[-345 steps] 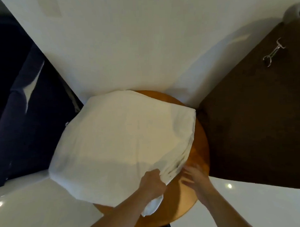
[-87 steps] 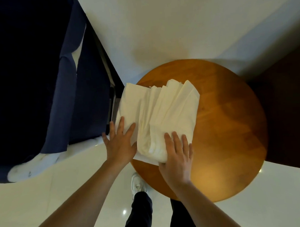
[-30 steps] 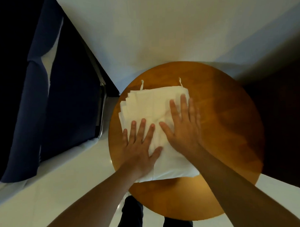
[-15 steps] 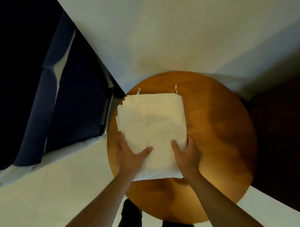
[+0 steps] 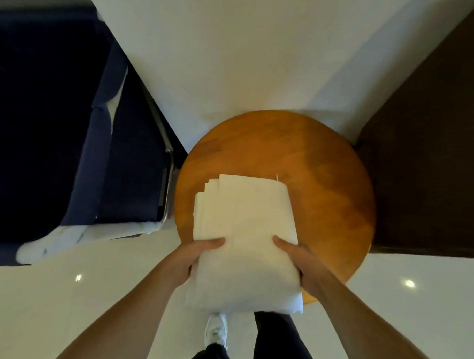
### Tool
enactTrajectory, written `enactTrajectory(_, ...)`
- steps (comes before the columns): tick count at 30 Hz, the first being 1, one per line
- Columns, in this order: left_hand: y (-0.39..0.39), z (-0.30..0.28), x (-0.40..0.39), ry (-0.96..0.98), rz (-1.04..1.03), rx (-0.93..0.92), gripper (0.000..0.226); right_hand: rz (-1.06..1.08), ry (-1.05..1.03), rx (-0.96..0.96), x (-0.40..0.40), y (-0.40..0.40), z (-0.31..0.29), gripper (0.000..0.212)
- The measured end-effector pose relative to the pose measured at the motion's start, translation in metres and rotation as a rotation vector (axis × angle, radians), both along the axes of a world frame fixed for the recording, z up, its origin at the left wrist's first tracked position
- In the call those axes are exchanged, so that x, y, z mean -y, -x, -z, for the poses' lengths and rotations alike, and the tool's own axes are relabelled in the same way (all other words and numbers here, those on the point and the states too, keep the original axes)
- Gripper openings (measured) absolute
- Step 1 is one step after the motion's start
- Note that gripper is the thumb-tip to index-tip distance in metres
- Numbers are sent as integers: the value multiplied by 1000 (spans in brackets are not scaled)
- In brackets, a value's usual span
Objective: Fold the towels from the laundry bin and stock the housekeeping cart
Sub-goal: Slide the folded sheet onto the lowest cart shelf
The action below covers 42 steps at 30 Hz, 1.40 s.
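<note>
A folded white towel is held by both hands over the near edge of a round wooden table. The left hand is clamped on the towel's left edge, its thumb laid across the top layer and its fingers curled out of sight beneath the cloth. The right hand is clamped on the right edge in the same way, thumb on top and fingers hidden under the fold. Between the two thumbs the cloth lies flat; beyond the thumbs the far end, with stepped layers at its left corner, extends over the tabletop, though contact with the wood cannot be told. Nearer than the thumbs, the towel's rounded fold overhangs the table edge above a white shoe and dark trousers. A dark blue fabric bin on a metal frame is seen to the left of the left hand.
</note>
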<state>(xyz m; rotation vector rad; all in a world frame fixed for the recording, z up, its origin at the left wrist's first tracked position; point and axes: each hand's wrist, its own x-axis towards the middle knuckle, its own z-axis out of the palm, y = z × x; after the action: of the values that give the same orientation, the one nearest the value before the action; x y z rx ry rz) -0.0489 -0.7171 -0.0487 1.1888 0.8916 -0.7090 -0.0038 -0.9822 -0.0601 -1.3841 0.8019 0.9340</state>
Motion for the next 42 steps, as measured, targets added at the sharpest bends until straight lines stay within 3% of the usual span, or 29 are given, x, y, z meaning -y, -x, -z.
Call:
enactTrajectory(5, 37, -28, 21, -18, 176, 34, 78, 189, 57, 16, 18, 87, -28, 69)
enactTrajectory(10, 63, -74, 83, -79, 363, 62, 48, 319, 34, 78, 71, 168, -69, 59)
enactTrajectory(14, 86, -108, 158, -89, 544, 113, 48, 457, 63, 105, 133, 231, -101, 60)
enactTrajectory(20, 116, -152, 309, -52, 771, 240, 33, 704, 30, 209, 247, 314, -139, 42)
enactTrajectory(23, 132, -160, 393, -65, 842, 249, 36, 790, 35, 245, 316, 349, -145, 50)
enactTrajectory(26, 146, -157, 473, -64, 881, 229, 43, 847, 53, 263, 387, 380, -150, 55)
enactTrajectory(31, 156, -148, 584, -20, 937, 202, 88, 909, 47, 262, 494, 405, -148, 69)
enactTrajectory(35, 139, -123, 657, -14, 956, 157, 67, 917, 22, 218, 565, 388, -133, 63)
enactTrajectory(40, 91, -52, 733, -43, 882, 111, 91, 909, 6, 136, 642, 339, -88, 68)
enactTrajectory(42, 74, -31, 760, -72, 847, 86, 66, 899, 19, 126, 669, 317, -70, 58)
